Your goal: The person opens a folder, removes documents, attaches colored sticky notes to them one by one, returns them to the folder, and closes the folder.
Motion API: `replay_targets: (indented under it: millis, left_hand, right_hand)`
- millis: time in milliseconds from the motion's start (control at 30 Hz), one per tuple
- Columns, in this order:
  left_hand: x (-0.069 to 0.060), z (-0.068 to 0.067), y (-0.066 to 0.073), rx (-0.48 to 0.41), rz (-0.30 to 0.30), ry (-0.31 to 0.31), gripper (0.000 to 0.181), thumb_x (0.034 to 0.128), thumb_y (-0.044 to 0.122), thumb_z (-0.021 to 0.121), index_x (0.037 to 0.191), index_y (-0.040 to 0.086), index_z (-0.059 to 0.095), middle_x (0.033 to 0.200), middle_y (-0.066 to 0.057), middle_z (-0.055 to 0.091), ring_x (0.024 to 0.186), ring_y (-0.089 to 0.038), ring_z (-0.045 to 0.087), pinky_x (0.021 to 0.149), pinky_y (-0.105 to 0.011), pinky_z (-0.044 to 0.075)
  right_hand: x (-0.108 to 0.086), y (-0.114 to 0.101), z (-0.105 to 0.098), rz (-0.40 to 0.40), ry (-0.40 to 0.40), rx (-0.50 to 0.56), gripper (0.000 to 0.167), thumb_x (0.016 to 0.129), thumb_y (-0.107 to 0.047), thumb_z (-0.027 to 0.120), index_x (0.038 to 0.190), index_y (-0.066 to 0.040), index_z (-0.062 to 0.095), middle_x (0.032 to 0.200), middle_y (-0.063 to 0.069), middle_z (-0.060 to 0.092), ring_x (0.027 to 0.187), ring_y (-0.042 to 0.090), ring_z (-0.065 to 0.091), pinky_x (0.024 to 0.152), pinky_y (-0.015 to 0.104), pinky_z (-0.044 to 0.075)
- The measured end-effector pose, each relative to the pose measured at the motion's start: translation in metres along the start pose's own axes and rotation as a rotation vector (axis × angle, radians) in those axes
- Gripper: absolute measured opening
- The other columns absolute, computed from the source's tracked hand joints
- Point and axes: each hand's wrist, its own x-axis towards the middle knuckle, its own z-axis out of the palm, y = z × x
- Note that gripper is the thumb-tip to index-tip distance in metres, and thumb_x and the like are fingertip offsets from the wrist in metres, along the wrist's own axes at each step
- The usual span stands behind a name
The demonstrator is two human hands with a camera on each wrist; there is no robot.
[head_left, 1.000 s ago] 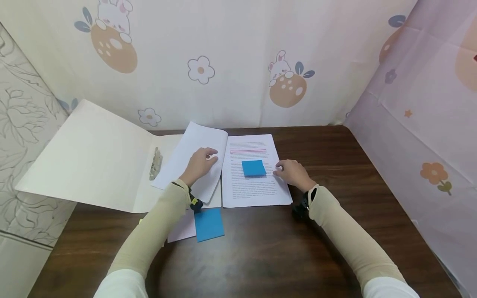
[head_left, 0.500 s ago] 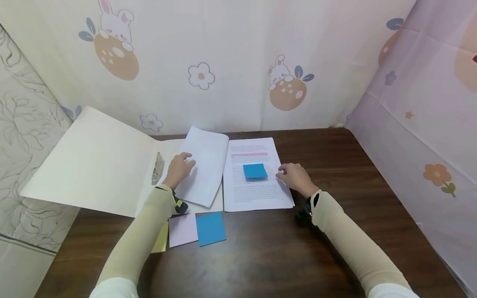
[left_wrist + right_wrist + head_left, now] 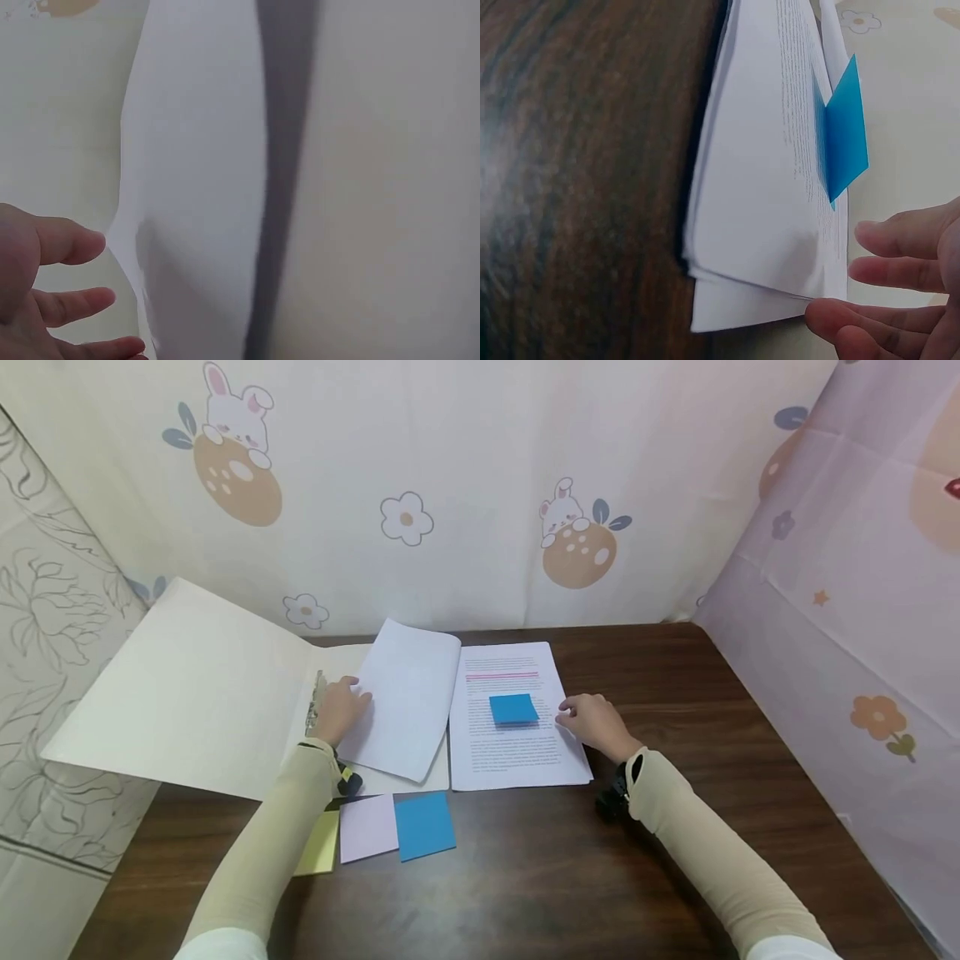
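A stack of printed pages [image 3: 487, 756] lies on the table, with pink highlighting near its top and a blue sticky note [image 3: 513, 708] whose free edge lifts from the sheet. Turned-over white sheets [image 3: 405, 702] rest to its left, over an opened white folder [image 3: 187, 693]. My left hand [image 3: 341, 712] is at the left edge of those sheets, beside the folder's metal clip [image 3: 312, 710]. Its thumb and fingers are spread in the left wrist view, and the thumb tip is at the paper's edge. My right hand [image 3: 596, 722] is at the stack's right edge, fingers loosely bent, one fingertip at the pages' edge.
Yellow [image 3: 318, 845], lilac [image 3: 369, 828] and blue [image 3: 425, 827] sticky-note pads lie in a row in front of the folder. A patterned curtain [image 3: 465, 568] hangs behind the dark wooden table [image 3: 525, 885].
My left hand has moved left across the turned-over sheets to their left edge, uncovering the yellow pad. My right hand has stayed by the stack's right edge. The view has shifted slightly.
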Motion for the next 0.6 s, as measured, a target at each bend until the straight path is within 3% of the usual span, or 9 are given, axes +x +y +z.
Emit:
replay_targets:
  millis: [167, 600]
  left_hand:
    - [-0.0007, 0.0015, -0.0035, 0.086, 0.01, 0.017, 0.053, 0.0961, 0.023, 0.049, 0.137, -0.011, 0.043, 0.133, -0.035, 0.052, 0.125, -0.049, 0.049, 0.11, -0.053, 0.034]
    - [-0.0049, -0.0034, -0.0022, 0.09, -0.015, 0.021, 0.052, 0.096, 0.022, 0.048, 0.133, -0.015, 0.044, 0.13, -0.035, 0.053, 0.124, -0.051, 0.047, 0.108, -0.054, 0.037]
  right_hand:
    - [-0.0005, 0.0011, 0.0021, 0.006, 0.002, -0.003, 0.032, 0.093, -0.02, 0.063, 0.118, -0.001, 0.068, 0.112, 0.021, 0.069, 0.087, 0.027, 0.064, 0.076, 0.039, 0.057]
    - [-0.0006, 0.0032, 0.0047, -0.006, 0.006, -0.012, 0.031, 0.092, -0.021, 0.064, 0.117, -0.002, 0.068, 0.109, 0.021, 0.069, 0.085, 0.027, 0.064, 0.076, 0.04, 0.057]
